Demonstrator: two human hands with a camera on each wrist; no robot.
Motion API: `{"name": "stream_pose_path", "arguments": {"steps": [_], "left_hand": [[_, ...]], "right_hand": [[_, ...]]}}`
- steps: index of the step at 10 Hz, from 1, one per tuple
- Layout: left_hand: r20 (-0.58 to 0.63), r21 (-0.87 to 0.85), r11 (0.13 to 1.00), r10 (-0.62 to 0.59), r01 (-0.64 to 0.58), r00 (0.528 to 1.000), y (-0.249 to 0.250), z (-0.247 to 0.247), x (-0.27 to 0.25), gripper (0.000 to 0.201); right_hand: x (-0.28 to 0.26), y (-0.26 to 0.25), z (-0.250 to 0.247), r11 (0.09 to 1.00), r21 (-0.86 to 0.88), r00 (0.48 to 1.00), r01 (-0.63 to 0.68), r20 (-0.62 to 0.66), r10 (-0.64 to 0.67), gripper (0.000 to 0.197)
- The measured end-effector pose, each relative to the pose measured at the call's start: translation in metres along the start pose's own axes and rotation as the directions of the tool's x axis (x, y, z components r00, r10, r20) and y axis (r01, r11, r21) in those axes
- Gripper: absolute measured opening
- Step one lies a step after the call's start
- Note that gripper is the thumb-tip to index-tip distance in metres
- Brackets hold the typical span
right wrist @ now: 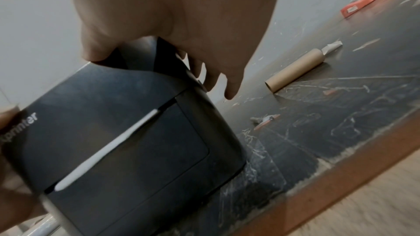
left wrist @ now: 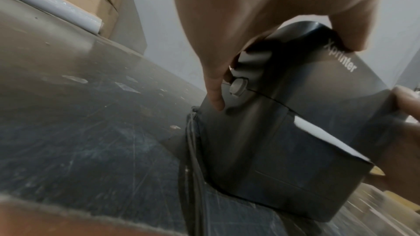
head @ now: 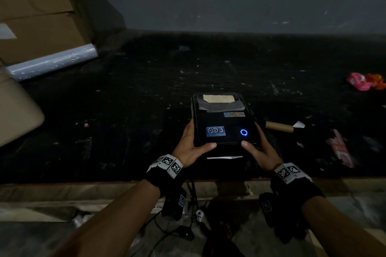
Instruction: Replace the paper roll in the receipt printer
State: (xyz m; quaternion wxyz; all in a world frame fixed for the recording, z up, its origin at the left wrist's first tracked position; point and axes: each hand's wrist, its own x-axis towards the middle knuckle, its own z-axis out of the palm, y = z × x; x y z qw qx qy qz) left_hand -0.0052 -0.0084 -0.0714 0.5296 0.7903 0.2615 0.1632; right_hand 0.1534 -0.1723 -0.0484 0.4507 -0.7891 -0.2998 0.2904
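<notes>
A black receipt printer (head: 223, 123) stands near the front edge of the dark table, its blue ring light lit. A white paper edge (head: 224, 157) sticks out of its front slot. My left hand (head: 192, 144) grips the lid's left side, thumb on top, fingers beside the grey side button (left wrist: 237, 87). My right hand (head: 259, 148) grips the right side the same way. In the wrist views the printer (left wrist: 272, 141) (right wrist: 127, 132) fills the frame, with the paper strip (right wrist: 106, 150) in the slot. An empty brown cardboard core (head: 278, 126) (right wrist: 295, 70) lies on the table right of the printer.
A roll of clear film (head: 52, 62) leans by a cardboard box (head: 37, 6) at the back left. Pink and orange items (head: 365, 81) sit far right, a red packet (head: 342, 148) nearer. Paper scraps litter the table. Cables (head: 188, 233) hang below the table's front edge (head: 83, 183).
</notes>
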Motion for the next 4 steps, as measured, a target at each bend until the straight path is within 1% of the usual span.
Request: {"name": "stream_pose_path", "arguments": {"steps": [2, 3, 4], "left_hand": [[0.008, -0.011, 1.000, -0.003, 0.003, 1.000, 0.000, -0.001, 0.000, 0.097], [0.034, -0.024, 1.000, 0.000, 0.000, 0.999, -0.003, -0.004, 0.004, 0.099], [0.046, -0.007, 1.000, -0.005, 0.005, 0.999, -0.006, -0.008, 0.001, 0.095]], "right_hand": [[-0.006, -0.006, -0.001, 1.000, 0.021, 1.000, -0.012, 0.008, 0.012, 0.076], [-0.007, -0.008, -0.001, 0.998, 0.057, 0.999, -0.036, 0.021, 0.035, 0.077], [-0.014, -0.015, -0.003, 1.000, 0.008, 1.000, 0.004, 0.008, -0.005, 0.069]]}}
